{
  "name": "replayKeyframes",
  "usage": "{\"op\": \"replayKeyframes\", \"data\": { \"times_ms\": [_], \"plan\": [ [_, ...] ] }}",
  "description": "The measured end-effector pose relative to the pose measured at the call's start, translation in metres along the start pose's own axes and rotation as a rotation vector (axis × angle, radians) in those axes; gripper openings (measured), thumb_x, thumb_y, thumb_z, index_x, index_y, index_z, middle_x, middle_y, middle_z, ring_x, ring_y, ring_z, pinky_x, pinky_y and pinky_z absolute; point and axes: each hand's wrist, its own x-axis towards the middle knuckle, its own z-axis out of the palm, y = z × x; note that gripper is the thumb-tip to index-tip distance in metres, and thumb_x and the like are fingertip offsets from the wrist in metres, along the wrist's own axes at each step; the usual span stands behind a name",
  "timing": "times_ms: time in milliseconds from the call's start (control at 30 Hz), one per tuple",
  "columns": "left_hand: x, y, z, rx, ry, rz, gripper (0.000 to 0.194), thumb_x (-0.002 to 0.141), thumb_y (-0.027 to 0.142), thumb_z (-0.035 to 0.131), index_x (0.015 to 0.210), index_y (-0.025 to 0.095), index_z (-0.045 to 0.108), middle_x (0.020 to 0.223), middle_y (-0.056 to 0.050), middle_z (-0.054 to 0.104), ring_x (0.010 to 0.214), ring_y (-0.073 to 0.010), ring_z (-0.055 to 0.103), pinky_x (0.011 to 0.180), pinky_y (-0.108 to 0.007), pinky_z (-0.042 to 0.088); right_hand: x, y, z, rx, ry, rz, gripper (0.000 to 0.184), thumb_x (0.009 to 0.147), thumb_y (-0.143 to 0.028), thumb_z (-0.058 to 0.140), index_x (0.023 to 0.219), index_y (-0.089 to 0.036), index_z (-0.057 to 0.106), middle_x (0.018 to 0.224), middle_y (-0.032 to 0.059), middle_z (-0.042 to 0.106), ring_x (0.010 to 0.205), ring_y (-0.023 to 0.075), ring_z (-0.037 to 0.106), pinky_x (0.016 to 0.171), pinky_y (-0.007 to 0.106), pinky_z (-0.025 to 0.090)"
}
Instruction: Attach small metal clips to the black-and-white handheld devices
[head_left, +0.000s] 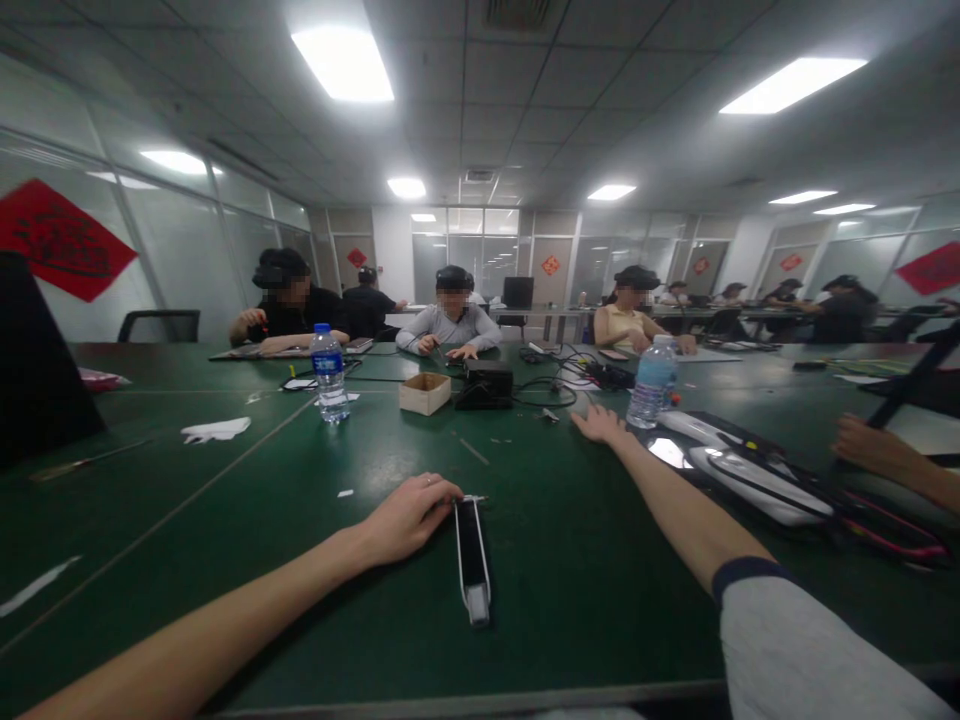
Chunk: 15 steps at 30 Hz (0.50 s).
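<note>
Fingers of the left hand [411,515], loosely curled, touch a slim black-and-white object [472,548]; I cannot tell whether they grip it.
The object lies on the green table [570,590], running from those fingertips back toward the wearer. Ahead and rightward, the right hand [600,425] is low, fingers slightly spread; any hold is unclear. Just right of it stands a bluish bottle [651,385]. Beyond the left fingers sits an open carton [425,396]; farther left, a blue-capped bottle [328,372] has a blue label, its lettering illegible.
</note>
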Motion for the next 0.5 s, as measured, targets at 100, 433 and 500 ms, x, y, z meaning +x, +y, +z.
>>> {"op": "replayKeyframes", "data": {
  "times_ms": [100, 433, 500],
  "plan": [
    [0.001, -0.001, 0.001, 0.001, -0.013, -0.01, 0.024, 0.096, 0.018, 0.044, 0.113, 0.022, 0.06, 0.105, -0.006, 0.063, 0.096, -0.0202, 0.058, 0.084, -0.032, 0.048, 0.011, 0.004, 0.008, 0.008, 0.013, -0.013, 0.071, 0.094, -0.059, 0.027, 0.148, -0.013, 0.031, 0.153, 0.0183, 0.029, 0.138, 0.0388, 0.029, 0.107, 0.052, 0.026],
    [0.004, 0.002, 0.0, 0.002, -0.052, -0.046, 0.023, 0.095, 0.02, 0.045, 0.113, 0.021, 0.059, 0.104, -0.005, 0.062, 0.094, -0.0201, 0.058, 0.083, -0.032, 0.047, 0.026, 0.014, 0.018, 0.021, 0.1, -0.007, 0.073, 0.094, -0.06, 0.025, 0.151, -0.014, 0.023, 0.15, 0.0249, 0.029, 0.138, 0.0392, 0.028, 0.106, 0.052, 0.024],
    [0.004, 0.001, 0.0, 0.006, -0.052, -0.048, 0.023, 0.095, 0.019, 0.045, 0.114, 0.021, 0.059, 0.103, -0.005, 0.062, 0.093, -0.02, 0.058, 0.082, -0.032, 0.047, 0.029, 0.015, 0.019, 0.022, 0.08, 0.002, 0.075, 0.094, -0.061, 0.022, 0.149, -0.01, 0.026, 0.146, 0.0274, 0.035, 0.135, 0.0395, 0.034, 0.105, 0.052, 0.026]
  ]
}}
